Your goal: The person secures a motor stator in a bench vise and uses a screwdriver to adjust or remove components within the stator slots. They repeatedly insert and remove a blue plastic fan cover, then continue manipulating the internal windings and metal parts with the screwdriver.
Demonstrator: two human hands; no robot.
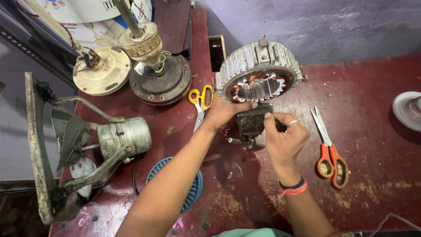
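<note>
Worn red workbench (372, 83) is carrying a ribbed motor stator (258, 70) clamped upright in a small vise (251, 123). Left hand (223, 112) is pressing against the stator's lower rim, fingers curled onto it. Right hand (285, 136) is pinching thumb and forefinger together at the vise's top. Orange scissors (330, 151) are lying just right.

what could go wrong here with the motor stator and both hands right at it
1. The grey ribbed motor stator stands on edge, steadied only by the left hand; it could roll or tip.
2. The right hand sits at the dark metal block below the stator, so fingers may get pinched if it drops.
3. The yellow-handled scissors lie by the left wrist and could be knocked.
</note>
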